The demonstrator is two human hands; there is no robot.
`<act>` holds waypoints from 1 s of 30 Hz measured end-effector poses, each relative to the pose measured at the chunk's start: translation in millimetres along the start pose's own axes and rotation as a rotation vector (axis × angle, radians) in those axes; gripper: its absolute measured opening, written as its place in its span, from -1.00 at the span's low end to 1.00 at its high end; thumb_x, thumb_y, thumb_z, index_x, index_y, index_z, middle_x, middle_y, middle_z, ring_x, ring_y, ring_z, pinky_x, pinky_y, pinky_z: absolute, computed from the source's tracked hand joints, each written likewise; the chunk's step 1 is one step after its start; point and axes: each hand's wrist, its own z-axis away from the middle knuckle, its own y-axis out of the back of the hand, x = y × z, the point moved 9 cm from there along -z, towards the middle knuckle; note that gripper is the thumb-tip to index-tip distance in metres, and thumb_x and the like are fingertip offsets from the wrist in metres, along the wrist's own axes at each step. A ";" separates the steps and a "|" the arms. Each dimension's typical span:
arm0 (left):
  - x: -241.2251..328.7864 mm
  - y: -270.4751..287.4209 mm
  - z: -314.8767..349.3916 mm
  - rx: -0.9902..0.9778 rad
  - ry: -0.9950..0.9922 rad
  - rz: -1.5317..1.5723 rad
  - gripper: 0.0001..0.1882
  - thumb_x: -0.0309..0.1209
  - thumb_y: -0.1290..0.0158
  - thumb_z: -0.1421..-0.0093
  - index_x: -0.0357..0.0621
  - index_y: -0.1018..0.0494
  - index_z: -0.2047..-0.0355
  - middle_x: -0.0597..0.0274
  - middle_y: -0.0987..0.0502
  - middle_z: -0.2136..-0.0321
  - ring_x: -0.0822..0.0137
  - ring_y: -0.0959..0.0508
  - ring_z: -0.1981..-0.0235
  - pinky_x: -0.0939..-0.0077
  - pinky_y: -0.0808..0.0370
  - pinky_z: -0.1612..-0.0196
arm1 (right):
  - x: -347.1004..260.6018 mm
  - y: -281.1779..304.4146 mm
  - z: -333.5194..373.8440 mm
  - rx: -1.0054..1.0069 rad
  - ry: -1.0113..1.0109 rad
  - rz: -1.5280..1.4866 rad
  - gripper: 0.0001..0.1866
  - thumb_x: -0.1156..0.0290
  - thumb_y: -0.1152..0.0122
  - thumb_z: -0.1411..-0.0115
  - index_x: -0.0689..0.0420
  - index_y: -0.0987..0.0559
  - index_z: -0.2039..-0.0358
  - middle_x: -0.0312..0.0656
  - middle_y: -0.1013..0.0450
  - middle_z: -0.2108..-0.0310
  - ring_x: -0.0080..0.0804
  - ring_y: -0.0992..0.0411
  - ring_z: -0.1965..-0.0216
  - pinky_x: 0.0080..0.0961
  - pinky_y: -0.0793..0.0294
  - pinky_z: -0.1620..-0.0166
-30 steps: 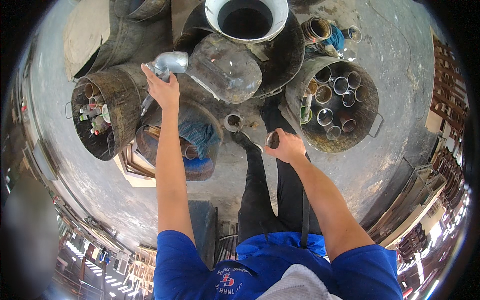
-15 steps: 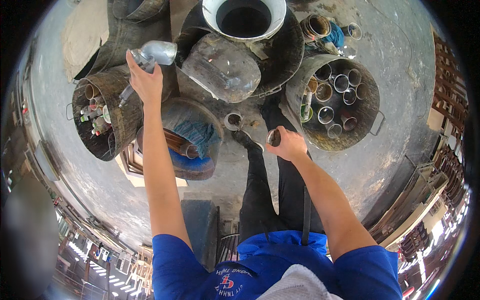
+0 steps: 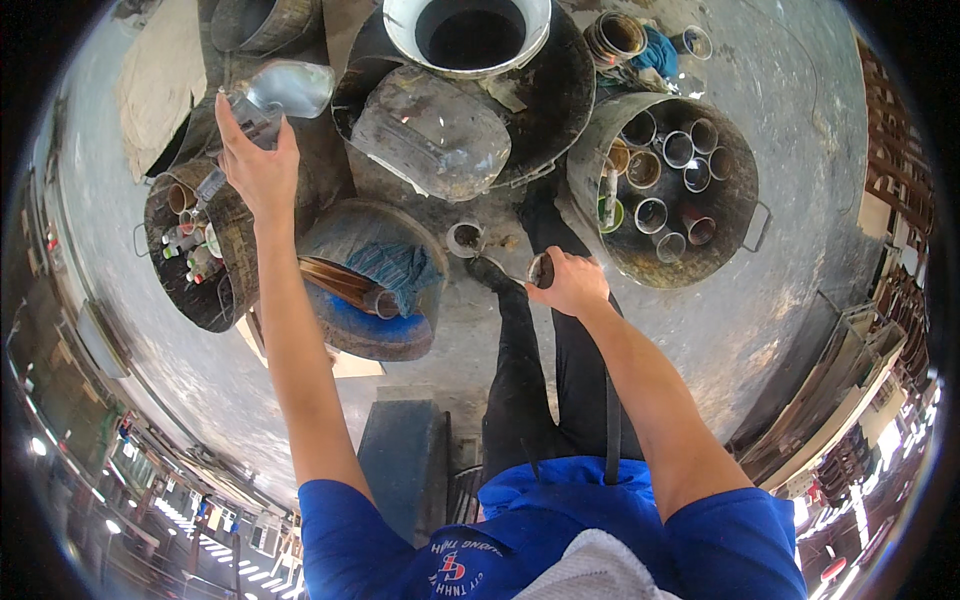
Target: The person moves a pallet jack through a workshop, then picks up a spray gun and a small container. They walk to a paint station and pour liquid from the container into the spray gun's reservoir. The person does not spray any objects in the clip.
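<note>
At the upper left, my left hand (image 3: 262, 172) is closed around a metallic spray gun (image 3: 258, 120). Its silvery cup (image 3: 295, 88) points to the right, and its handle end hangs down over the left drum. In front of my legs, my right hand (image 3: 572, 280) grips a small round cup (image 3: 541, 270) by its side; the inside looks dark. On the floor near my foot stands another small cup (image 3: 465, 239) with dark contents.
A right-hand drum (image 3: 740, 235) holds several cups. The left drum (image 3: 240, 245) contains bottles. Between them, a tub (image 3: 425, 340) carries a blue cloth (image 3: 390, 272). Ahead stand a white-rimmed bucket (image 3: 545, 35) and a dirty slab (image 3: 430, 130). Several stacked cups (image 3: 617, 38) sit far right.
My left hand has moved left with the spray gun, over the left drum's edge. My right hand, still on the cup, has barely moved. The whole view has shifted slightly.
</note>
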 end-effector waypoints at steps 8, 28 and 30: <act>12.6 18.8 -13.0 0.043 -0.079 -0.054 0.02 -0.32 -0.41 -0.14 -0.13 -0.07 -0.50 -0.12 -0.49 -0.29 -0.15 -0.63 -0.10 -0.05 -0.47 -0.13 | -2.9 -2.0 3.3 0.030 0.026 -0.003 -0.19 -0.29 -0.36 -0.08 0.16 -0.52 -0.07 0.07 -0.68 0.10 -0.02 -0.63 0.00 -0.14 -0.46 -0.17; 37.7 55.8 -20.3 0.133 -0.232 -0.111 -0.01 -0.34 -0.46 -0.11 -0.11 -0.17 -0.48 0.01 -0.55 -0.26 0.02 -0.70 0.01 0.14 -0.51 0.01 | -1.9 -10.2 3.1 0.025 0.013 -0.004 -0.22 -0.28 -0.41 -0.06 0.07 -0.55 -0.08 0.02 -0.68 0.10 0.02 -0.64 0.02 -0.11 -0.50 -0.18; 38.3 58.6 -20.8 0.139 -0.236 -0.129 -0.01 -0.35 -0.46 -0.10 -0.12 -0.18 -0.47 0.00 -0.55 -0.26 0.03 -0.70 0.00 0.13 -0.51 0.01 | -2.1 -10.6 3.0 0.030 0.012 0.009 -0.23 -0.28 -0.42 -0.06 0.07 -0.55 -0.08 0.02 -0.68 0.11 0.01 -0.64 0.02 -0.11 -0.50 -0.18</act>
